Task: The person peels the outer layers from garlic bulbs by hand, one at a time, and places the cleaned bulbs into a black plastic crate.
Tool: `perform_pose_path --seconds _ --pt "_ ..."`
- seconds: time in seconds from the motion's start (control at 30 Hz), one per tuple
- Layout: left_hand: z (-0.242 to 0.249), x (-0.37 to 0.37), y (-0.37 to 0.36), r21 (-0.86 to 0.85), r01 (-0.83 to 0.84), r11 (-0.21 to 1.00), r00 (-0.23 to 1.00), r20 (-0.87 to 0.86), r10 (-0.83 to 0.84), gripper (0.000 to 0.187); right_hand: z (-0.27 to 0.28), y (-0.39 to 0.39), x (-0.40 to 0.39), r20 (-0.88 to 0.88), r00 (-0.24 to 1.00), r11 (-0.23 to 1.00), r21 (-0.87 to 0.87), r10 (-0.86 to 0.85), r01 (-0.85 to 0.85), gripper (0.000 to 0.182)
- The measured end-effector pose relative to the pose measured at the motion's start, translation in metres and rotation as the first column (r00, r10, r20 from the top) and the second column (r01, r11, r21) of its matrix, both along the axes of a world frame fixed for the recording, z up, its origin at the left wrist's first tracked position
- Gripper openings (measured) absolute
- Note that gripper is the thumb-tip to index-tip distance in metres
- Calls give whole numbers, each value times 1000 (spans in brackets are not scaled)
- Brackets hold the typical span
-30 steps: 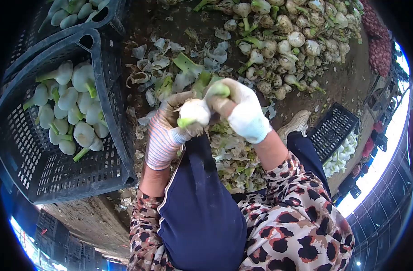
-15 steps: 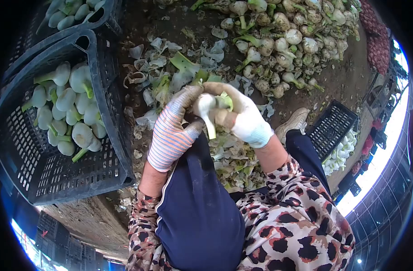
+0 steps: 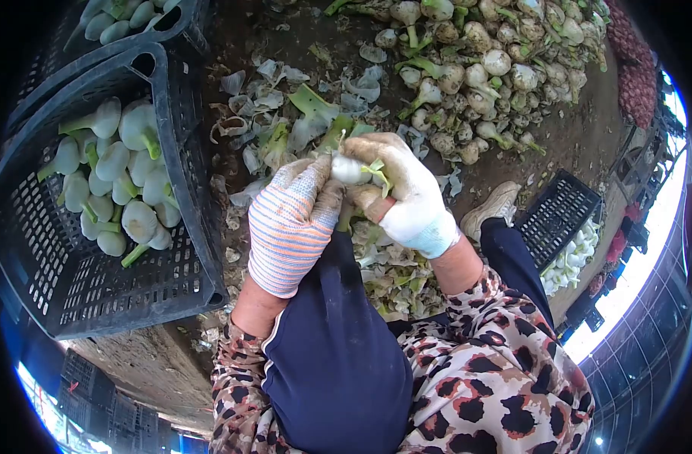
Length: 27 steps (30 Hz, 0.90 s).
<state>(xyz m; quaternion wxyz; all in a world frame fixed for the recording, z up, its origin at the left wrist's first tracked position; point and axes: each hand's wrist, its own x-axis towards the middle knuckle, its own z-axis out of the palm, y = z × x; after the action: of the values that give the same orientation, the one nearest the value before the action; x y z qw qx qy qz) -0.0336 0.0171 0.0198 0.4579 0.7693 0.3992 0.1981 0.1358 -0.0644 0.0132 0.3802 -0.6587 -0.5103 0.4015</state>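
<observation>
A white garlic bulb (image 3: 349, 170) is held between my two gloved hands, above my knee. My left hand (image 3: 297, 219), in a striped glove, has its fingers closed on the bulb's left side. From the right, my right hand (image 3: 399, 185), in a white soiled glove, grips the same bulb with thumb and fingers. A strip of green-white peel (image 3: 379, 175) hangs at the bulb's right side. Parts of the bulb and its stem are hidden by the gloves.
A black crate (image 3: 160, 113) holding clean bulbs (image 3: 113, 163) stands at the left, another behind it. Soiled bulbs (image 3: 474, 76) lie piled at the upper right. Peelings (image 3: 315, 113) cover the ground ahead. A smaller black crate (image 3: 561, 212) and white bulbs (image 3: 569, 261) are at the right.
The bulb has turned, and its stem no longer points down between my hands. My left hand's fingers have closed in on it, and the peel strip now hangs lower.
</observation>
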Motion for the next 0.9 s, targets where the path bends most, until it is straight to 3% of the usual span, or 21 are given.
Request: perform_pose_path --seconds 0.1,0.13,0.17,0.2,0.23,0.27,0.3,0.33,0.4,0.43,0.53,0.57,0.6,0.63,0.67,0.7,0.73,0.8,0.87,0.9 --pt "-9 -1 -1 -5 -98 995 993 59 98 22 0 -1 -9 -140 986 993 -87 -89 77 51" --pt "-11 -2 0 -105 -143 984 988 47 149 18 5 0 -12 -458 850 956 -246 -260 160 53" --pt "-13 -2 0 -205 -186 961 980 29 196 15 8 1 -15 -682 587 891 -419 -436 174 54" --pt "-16 -2 2 -205 -188 960 980 29 198 15 0 -2 -18 -682 588 891 -419 -435 173 54" --pt "-19 -2 3 -508 -245 826 923 140 360 13 -9 -2 -22 -784 471 914 -357 -405 191 55" --pt "-23 -3 4 -763 -218 608 826 188 532 13 -16 -3 -24 -867 346 929 -297 -358 219 56" --pt "-30 -4 5 -806 -252 536 780 159 606 16 -20 -5 -23 -850 339 914 -356 -403 195 57" --pt "-31 -4 4 -806 -249 537 780 162 604 16 -19 -6 -21 -849 341 914 -355 -404 197 57" --pt "-33 -5 4 -929 -134 344 670 171 723 16 -18 -8 -15 -672 542 842 -523 -504 135 58" --pt "-29 -2 2 -926 -148 346 687 156 709 17 -17 -7 -15 -645 613 862 -490 -456 126 59" --pt "-42 -4 -6 -918 -146 370 677 180 714 18 -8 0 -16 -586 660 849 -504 -470 156 54" --pt "-48 -10 -8 -911 -28 412 648 297 701 20 -9 0 -17 -586 662 851 -501 -468 157 54" --pt "-53 -10 -11 -910 -26 414 649 300 699 20 -10 -2 -19 -747 469 879 -444 -471 176 55" --pt "-55 -7 -12 -861 -60 506 694 328 641 27 -10 -3 -20 -866 251 898 -389 -433 207 58" --pt "-58 -6 -14 -800 -87 593 738 348 578 40 -10 -3 -22 -866 250 898 -387 -432 209 58" --pt "-60 -6 -17 -774 70 629 773 441 456 63 -9 -3 -24 -789 365 868 -428 -494 249 46" --pt "-44 -11 -19 -602 22 798 946 270 178 74 -8 -4 -27 -692 469 836 -463 -549 294 36" --pt "-35 -8 -24 -614 -10 789 935 275 226 72 -9 -5 -30 -655 528 841 -403 -541 361 33" --pt "-44 -9 -22 -732 -27 681 909 265 322 70 -9 -8 -18 -484 777 835 -542 -401 93 33" --pt "-43 -13 -21 -846 -53 530 891 200 408 69 -7 -9 -13 -401 873 828 -560 -277 5 42"
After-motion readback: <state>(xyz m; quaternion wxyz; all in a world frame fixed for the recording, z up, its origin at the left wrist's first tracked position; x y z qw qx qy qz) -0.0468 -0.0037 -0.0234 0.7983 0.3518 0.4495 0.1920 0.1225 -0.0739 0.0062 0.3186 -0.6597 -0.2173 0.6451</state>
